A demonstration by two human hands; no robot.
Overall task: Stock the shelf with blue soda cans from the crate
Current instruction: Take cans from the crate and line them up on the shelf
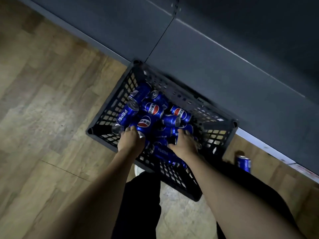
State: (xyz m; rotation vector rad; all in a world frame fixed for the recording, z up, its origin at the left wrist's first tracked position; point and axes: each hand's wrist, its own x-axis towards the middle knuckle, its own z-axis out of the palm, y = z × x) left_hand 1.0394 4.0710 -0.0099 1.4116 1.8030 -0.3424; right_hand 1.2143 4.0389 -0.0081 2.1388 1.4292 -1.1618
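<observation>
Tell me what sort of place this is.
Probably a shop aisle or stockroom. A black plastic crate of loose blue soda cans sits on wood-look flooring against dark metal shelving, and both hands reach into it.

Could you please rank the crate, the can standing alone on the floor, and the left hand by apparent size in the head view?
1. The crate, by far.
2. The left hand.
3. The lone can, only slightly smaller; it is cut off.
</observation>
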